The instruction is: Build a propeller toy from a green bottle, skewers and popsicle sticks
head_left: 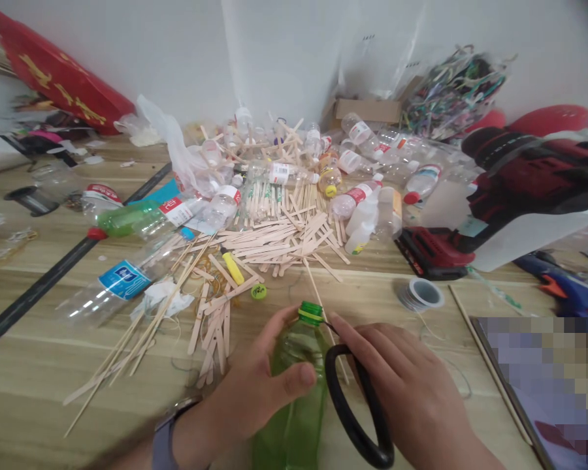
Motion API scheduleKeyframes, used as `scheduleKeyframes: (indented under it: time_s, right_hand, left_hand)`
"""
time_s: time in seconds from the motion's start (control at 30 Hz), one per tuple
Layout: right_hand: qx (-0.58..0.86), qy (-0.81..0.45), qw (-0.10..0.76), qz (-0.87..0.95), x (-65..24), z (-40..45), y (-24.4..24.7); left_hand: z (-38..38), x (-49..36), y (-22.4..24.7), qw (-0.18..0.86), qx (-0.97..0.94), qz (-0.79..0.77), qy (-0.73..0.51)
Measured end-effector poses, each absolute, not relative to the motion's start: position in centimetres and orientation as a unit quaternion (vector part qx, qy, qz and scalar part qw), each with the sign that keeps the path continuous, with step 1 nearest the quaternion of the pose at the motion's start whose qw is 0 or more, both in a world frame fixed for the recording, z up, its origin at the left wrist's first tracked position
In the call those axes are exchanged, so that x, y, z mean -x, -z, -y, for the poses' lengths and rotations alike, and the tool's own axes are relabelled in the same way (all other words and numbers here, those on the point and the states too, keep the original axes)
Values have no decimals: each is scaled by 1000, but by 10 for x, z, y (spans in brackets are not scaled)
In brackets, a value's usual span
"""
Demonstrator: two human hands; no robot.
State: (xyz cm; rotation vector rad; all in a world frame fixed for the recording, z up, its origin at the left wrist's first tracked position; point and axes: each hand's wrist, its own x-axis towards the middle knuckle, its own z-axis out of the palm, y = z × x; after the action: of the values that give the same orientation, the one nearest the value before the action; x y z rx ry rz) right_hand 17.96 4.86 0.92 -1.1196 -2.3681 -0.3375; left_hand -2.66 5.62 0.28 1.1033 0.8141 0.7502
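Observation:
A green plastic bottle [296, 418] without a cap stands upright at the bottom middle, a yellow-green ring round its neck. My left hand [255, 378] is wrapped round the bottle's upper part, with the thumb across its front. Black-handled scissors [360, 408] are in my right hand [411, 385], whose index finger points at the bottle neck. The scissors' tip is at the neck ring; most of the blades are hidden. Beyond the bottle lie a green cap [259, 291] and a yellow marker [232, 267].
Wooden sticks [269, 241] and clear bottles [357, 196] crowd the middle. A red and black power drill [509, 189] stands at right, near a blue glue gun [563, 284] and a spool [420, 295]. A labelled bottle [122, 281] and a dark bar [44, 284] lie at left.

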Motion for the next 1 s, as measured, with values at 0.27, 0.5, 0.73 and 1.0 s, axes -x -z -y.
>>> scheduleKeyframes:
  time_s: [0.27,0.5,0.73,1.0]
  right_hand:
    - [406,129,237,873,-177,-49,-10]
    - [423,110,230,869,-176,-47,-7]
    - [428,91,254,862,-175,-43,-6]
    - [423,107,244,866,-176,-40,-6]
  left_hand:
    - [-55,25,1,720,-495,-357,-332]
    - [-51,25,-3,703,-534,-349,-315]
    - [-43,23,-5,651,-597,-363,-296]
    - [-50,27,-15,634,-632,-374,-241]
